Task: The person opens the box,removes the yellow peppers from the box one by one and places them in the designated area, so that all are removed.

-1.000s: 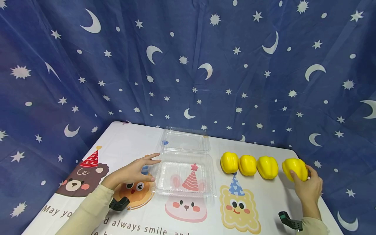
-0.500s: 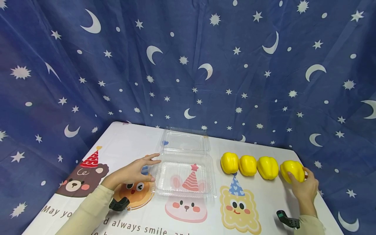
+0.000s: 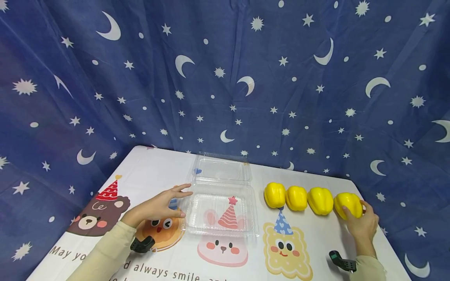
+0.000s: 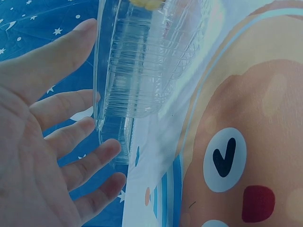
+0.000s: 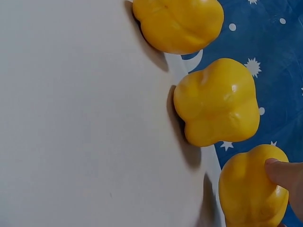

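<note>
My right hand grips a yellow bell pepper at the right end of a row of peppers. In the right wrist view its thumb presses on the side of that pepper. Three more yellow bell peppers lie to its left, the nearest one a small gap away. My left hand is beside a clear plastic clamshell box, fingers spread and fairly straight at its left rim. In the left wrist view the fingertips meet the box's rim. The box's lid lies folded back behind it.
Two other yellow peppers stand to the right of the box. The white cartoon-printed tablecloth covers the table up to a blue star-and-moon curtain. Black wrist cameras sit on both forearms.
My right hand has moved a little left and toward me with the pepper, narrowing the gap to the row. The left hand and the box have stayed in place.
</note>
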Action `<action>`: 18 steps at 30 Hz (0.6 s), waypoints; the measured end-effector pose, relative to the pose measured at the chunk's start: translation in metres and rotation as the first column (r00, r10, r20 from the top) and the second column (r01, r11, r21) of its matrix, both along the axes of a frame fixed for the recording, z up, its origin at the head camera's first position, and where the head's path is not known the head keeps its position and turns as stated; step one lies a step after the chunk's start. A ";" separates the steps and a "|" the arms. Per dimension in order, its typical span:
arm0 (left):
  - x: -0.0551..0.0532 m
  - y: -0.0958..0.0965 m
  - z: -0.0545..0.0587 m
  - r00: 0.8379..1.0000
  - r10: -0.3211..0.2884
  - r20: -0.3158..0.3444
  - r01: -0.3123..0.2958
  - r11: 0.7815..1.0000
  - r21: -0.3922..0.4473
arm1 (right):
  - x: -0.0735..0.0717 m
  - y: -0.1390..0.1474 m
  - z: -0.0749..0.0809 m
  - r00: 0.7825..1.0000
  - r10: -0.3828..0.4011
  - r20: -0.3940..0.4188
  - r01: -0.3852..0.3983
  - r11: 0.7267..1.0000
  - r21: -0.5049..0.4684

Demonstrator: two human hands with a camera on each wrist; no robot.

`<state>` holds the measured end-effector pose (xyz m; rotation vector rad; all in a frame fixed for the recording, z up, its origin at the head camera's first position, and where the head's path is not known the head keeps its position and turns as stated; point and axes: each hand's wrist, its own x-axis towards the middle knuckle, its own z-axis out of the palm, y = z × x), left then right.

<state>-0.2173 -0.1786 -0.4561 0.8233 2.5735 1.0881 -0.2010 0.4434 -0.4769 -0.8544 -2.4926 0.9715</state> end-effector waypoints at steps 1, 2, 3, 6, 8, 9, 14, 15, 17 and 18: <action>0.000 0.000 0.000 1.000 0.002 0.004 -0.002 1.000 0.004 | 0.000 0.000 0.000 1.000 0.000 0.000 0.000 1.000 0.000; 0.000 0.000 0.001 1.000 0.000 0.000 0.000 1.000 0.004 | -0.001 -0.001 0.000 1.000 -0.001 0.003 0.001 1.000 0.000; 0.000 0.000 0.001 1.000 -0.002 -0.004 0.002 1.000 0.004 | -0.001 -0.001 0.000 1.000 -0.002 0.002 0.002 1.000 0.002; 0.001 0.000 0.002 1.000 -0.002 -0.004 0.002 1.000 0.007 | -0.002 -0.002 0.000 1.000 0.002 0.003 -0.002 1.000 0.010; 0.001 0.000 0.002 1.000 -0.002 -0.004 0.002 1.000 0.008 | -0.003 -0.002 0.001 1.000 0.001 0.010 -0.001 1.000 0.009; 0.001 0.000 0.002 1.000 -0.003 -0.004 0.003 1.000 0.009 | -0.003 -0.002 0.001 1.000 0.002 0.012 -0.002 1.000 0.007; 0.001 0.000 0.002 1.000 -0.003 -0.006 0.003 1.000 0.011 | -0.004 0.000 -0.002 1.000 0.006 0.022 -0.006 1.000 0.005; 0.001 0.000 0.001 1.000 -0.003 -0.006 0.003 1.000 0.010 | -0.005 0.000 -0.002 1.000 0.007 0.021 -0.007 1.000 0.007; 0.001 0.000 0.001 1.000 -0.002 -0.006 0.002 1.000 0.011 | -0.005 0.000 -0.004 1.000 0.010 0.018 -0.010 1.000 0.013; 0.001 0.000 0.001 1.000 -0.001 -0.004 0.001 1.000 0.011 | -0.005 0.001 -0.004 1.000 0.011 0.018 -0.011 1.000 0.015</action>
